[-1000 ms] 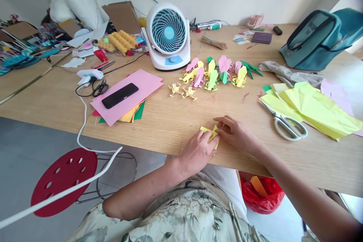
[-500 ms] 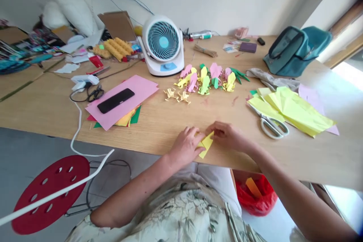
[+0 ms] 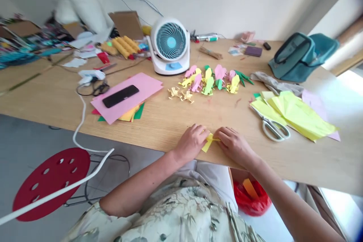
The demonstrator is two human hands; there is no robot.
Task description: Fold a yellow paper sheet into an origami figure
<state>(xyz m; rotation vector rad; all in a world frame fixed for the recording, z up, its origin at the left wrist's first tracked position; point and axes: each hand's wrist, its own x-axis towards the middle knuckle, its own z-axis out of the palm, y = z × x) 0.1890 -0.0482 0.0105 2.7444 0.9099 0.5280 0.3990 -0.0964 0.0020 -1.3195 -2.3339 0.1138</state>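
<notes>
Near the front edge of the wooden table [image 3: 170, 121], both my hands work a small folded yellow paper [image 3: 208, 143]. My left hand [image 3: 192, 143] presses its fingers down on the paper's left side. My right hand [image 3: 234, 144] pinches the paper's right end. Most of the paper is hidden under my fingers. Behind them lies a cluster of folded paper figures [image 3: 210, 79] in pink, yellow and green, with two or three tiny pale yellow ones [image 3: 180, 93] in front.
Scissors [image 3: 272, 126] and yellow sheets [image 3: 295, 113] lie to the right, a teal bag [image 3: 300, 56] behind them. A small fan [image 3: 170, 45] stands at the back. A black phone [image 3: 120, 96] rests on pink paper [image 3: 133, 90]. A red stool [image 3: 51, 181] and a red bag [image 3: 251, 196] sit below the table.
The hands have closed together over the yellow paper, which shows less than before. The camera view has shifted slightly; the things on the table have not moved.
</notes>
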